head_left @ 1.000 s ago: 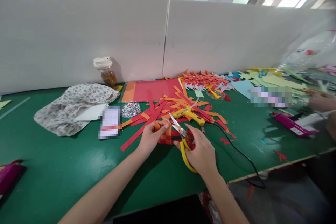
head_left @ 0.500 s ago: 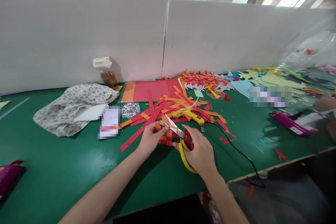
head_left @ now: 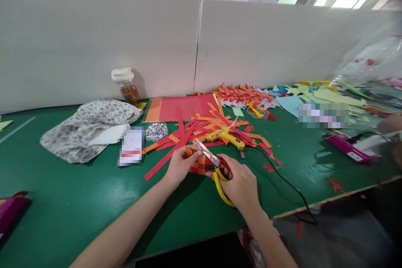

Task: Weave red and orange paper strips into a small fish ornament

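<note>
A checkered weave [head_left: 198, 168] of flat red and orange paper is just above the green worktop [head_left: 78, 201], pinched in the person's left grip [head_left: 179, 166]. The right grip [head_left: 242, 181] wraps scissors [head_left: 215, 161] — slim metal blades, curved yellow handles. Beyond lie loose paper strips [head_left: 187, 132] and a plastic glue gun [head_left: 225, 135].

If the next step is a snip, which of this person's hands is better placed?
Probably the right hand: it grips the yellow-handled metal scissors, while the left hand holds the red-and-orange checkered paper piece beside them.
</note>
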{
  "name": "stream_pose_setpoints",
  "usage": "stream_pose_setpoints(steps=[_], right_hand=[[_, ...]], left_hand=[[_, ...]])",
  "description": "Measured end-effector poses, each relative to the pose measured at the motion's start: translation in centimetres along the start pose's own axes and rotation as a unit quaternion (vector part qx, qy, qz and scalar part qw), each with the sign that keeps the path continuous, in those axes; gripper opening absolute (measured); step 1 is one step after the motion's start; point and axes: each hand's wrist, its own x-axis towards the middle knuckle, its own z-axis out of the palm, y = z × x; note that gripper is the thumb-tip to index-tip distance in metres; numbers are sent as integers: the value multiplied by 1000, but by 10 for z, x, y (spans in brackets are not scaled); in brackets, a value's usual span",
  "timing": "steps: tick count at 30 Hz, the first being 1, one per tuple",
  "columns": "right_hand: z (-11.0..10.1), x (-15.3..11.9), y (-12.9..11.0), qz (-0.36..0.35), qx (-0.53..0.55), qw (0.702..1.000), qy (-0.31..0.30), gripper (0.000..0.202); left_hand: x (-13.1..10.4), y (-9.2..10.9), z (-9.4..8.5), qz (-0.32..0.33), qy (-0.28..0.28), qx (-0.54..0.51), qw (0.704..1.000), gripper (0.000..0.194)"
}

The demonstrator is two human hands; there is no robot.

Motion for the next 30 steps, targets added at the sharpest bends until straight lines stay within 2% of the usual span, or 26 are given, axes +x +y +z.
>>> stream_pose_setpoints(steps=[11, 30], right_hand=[[-1, 0, 0, 1, -3, 1000, 8, 43], [-1, -1, -2, 0, -19, 1000, 15, 34]], left_hand=[[0, 3, -1, 48, -14, 64, 997, 25], [-1, 2, -1, 52, -22, 83, 995, 25]])
